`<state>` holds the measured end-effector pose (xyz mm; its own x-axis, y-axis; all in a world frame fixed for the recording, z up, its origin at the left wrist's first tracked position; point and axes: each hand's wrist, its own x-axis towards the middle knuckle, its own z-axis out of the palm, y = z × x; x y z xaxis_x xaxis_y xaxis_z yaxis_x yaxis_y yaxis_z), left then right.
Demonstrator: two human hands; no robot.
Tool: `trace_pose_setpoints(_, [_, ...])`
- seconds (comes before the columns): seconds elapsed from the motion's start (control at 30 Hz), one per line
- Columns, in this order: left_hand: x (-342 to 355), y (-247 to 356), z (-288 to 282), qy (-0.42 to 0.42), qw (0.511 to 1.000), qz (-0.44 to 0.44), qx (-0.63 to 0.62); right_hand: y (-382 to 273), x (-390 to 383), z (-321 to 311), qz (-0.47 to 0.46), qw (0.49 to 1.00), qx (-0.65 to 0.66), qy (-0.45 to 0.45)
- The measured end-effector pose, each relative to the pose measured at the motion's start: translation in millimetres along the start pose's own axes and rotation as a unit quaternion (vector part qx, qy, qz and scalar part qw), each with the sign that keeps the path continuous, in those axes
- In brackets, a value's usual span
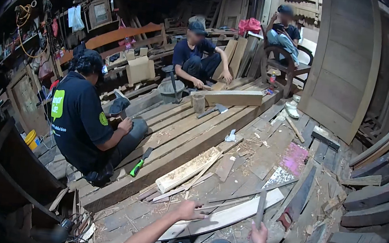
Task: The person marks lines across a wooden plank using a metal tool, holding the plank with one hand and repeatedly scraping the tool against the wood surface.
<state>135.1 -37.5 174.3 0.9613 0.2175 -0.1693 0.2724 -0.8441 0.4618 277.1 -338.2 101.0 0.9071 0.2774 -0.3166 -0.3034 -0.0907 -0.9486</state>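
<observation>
My right hand is closed round the lower end of a flat grey bar, which stands nearly upright over a pale, slightly curved wooden board. The bar looks like a file or a blade, but its exact kind is unclear. My left hand hovers at or just above the board's left part, fingers stretched out and holding nothing; contact cannot be made out. The board lies slantwise on the plank floor before my knees. Close to my right hand lies a handsaw with a reddish-brown handle.
A thick beam platform crosses the middle, bearing a green-handled tool and a hatchet. A co-worker sits left; another crouches behind, and a person sits in a chair. Wood pieces line the right.
</observation>
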Motion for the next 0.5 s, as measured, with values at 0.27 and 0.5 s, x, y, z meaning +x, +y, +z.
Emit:
trace_pose_setpoints(0.27, [-21.3, 33.1, 38.5, 0.046, 0.986, 0.086, -0.138, -21.4, -21.0, 9.4, -0.012, 0.995, -0.041, -0.085])
trace_pose_setpoints(0.5, [-28.8, 42.2, 39.2, 0.004, 0.991, 0.079, -0.107, -15.6, -23.0, 1.2, 0.007, 0.997, -0.036, -0.071])
